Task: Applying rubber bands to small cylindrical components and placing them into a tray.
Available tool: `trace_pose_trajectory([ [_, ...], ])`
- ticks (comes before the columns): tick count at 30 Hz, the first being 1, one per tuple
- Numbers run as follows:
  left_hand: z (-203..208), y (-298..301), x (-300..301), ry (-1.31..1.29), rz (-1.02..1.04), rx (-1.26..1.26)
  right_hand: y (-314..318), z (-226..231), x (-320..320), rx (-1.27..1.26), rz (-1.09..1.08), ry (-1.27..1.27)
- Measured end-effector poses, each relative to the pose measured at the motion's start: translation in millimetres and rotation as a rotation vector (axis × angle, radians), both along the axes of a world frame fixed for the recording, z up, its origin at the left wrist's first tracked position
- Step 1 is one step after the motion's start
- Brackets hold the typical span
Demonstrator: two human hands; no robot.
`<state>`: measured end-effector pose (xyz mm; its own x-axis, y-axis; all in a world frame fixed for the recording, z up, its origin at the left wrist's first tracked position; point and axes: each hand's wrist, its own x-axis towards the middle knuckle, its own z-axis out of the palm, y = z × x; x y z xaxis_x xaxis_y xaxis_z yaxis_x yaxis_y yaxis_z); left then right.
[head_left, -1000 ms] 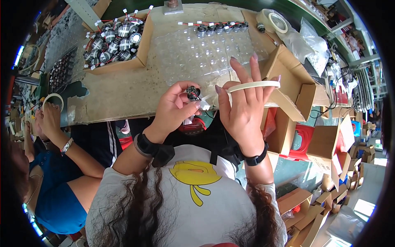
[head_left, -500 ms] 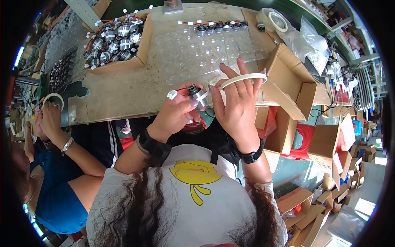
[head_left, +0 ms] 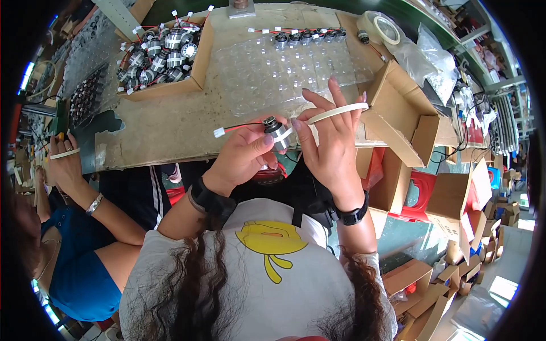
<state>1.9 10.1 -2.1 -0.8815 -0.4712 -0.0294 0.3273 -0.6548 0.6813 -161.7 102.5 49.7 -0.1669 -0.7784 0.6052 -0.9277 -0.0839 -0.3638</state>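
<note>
My left hand (head_left: 243, 154) is closed around a small cylindrical motor (head_left: 277, 134) with a silver body and a black end. From its top a red-and-black wire pair runs left to a white connector (head_left: 219, 132). A strip of white tape lies across the motor's side and reaches toward my right thumb. My right hand (head_left: 335, 149) carries a narrow roll of white tape (head_left: 336, 112), looped about its raised, spread fingers. The right thumb is close to the motor, by the strip's end; whether it pinches the tape I cannot tell.
A cardboard box (head_left: 200, 71) of wired motors stands at far left. Several motors (head_left: 307, 38) line the far side of a clear plastic tray (head_left: 256, 79). An open carton (head_left: 398, 108) and wide tape roll (head_left: 387, 29) lie right. A co-worker's hand (head_left: 67, 169) holds tape at left.
The motor in my left hand has turned, and its wires and connector now stretch out farther left. My right hand has barely shifted. The co-worker's tape-holding hand has turned, fingers now pointing up.
</note>
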Motion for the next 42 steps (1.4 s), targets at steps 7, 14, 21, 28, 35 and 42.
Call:
trace_pose_trajectory([
  [7, -5.6, 2.4, -6.9, 0.017, 0.019, -0.017, -5.5, -7.8, 9.5, -0.032, -0.033, 0.064],
  [14, 1.1, -0.4, -4.8, -0.041, 0.107, -0.032, 0.2, 15.0, -9.9, -0.010, 0.047, 0.005],
  [21, 1.2, 3.0, -3.6, -0.026, 0.079, -0.077, -5.0, 1.5, -6.8, -0.028, -0.040, 0.088],
  [28, -9.3, 2.3, -6.9, -0.005, 0.074, 0.042, -5.4, -5.1, 5.6, -0.002, -0.143, 0.168],
  [35, -16.2, -4.7, -4.2, 0.049, 0.016, 0.021, 0.7, 20.5, -2.3, -0.025, -0.092, 0.167],
  [42, -8.3, -1.1, -2.4, 0.061, 0.001, 0.032, -3.3, 8.1, -6.5, -0.035, -0.036, 0.130],
])
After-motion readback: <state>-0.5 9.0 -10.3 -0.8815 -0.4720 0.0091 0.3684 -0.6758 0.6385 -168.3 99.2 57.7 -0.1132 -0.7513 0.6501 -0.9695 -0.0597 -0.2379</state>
